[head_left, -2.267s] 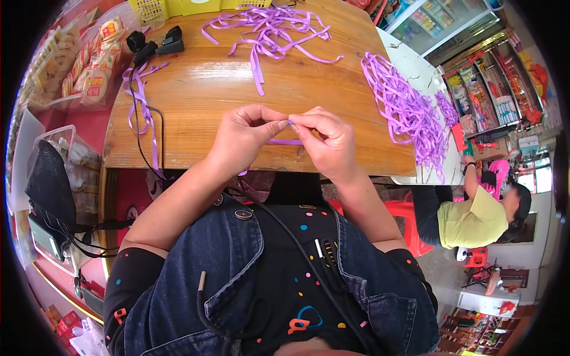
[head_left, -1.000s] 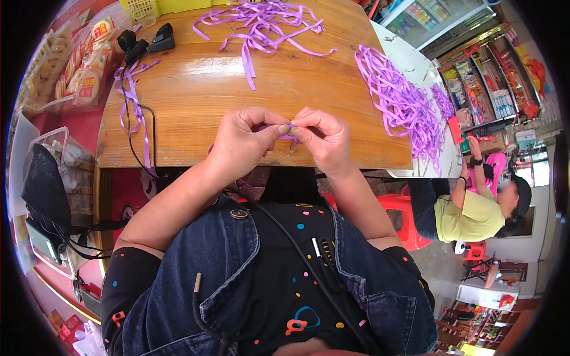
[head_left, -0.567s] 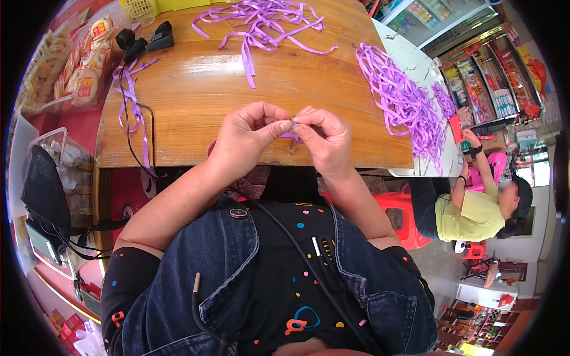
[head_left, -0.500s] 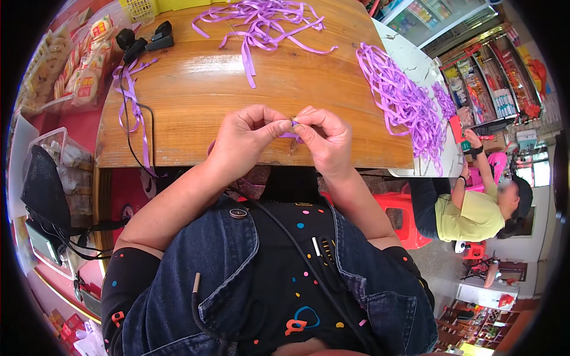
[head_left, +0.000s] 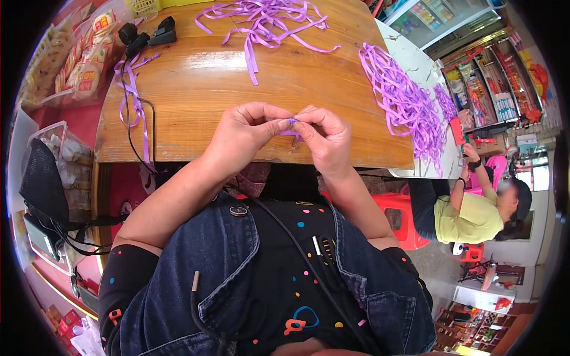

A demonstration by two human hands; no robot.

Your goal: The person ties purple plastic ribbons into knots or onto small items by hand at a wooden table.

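My left hand (head_left: 248,132) and my right hand (head_left: 325,137) meet fingertip to fingertip above the near edge of the wooden table (head_left: 196,113). Between them they pinch a narrow purple ribbon (head_left: 291,132), most of it covered by the fingers. A short length of it shows below the fingertips; whether it is folded or knotted there I cannot tell. A loose heap of purple ribbons (head_left: 261,24) lies at the table's far side. Another, thicker bundle of purple ribbons (head_left: 398,95) hangs across the right edge toward a white marbled table (head_left: 404,44).
Black cable gear (head_left: 136,44) and a ribbon strand (head_left: 134,98) lie along the table's left side. Packaged goods (head_left: 86,65) sit beyond that edge. A red stool (head_left: 401,216) stands at the right, near a person in a yellow shirt (head_left: 469,213) who holds something red.
Both hands stay nearly in place, fingertips still together on the ribbon, with slight finger shifts. The person at the right has lowered the raised hand a little.
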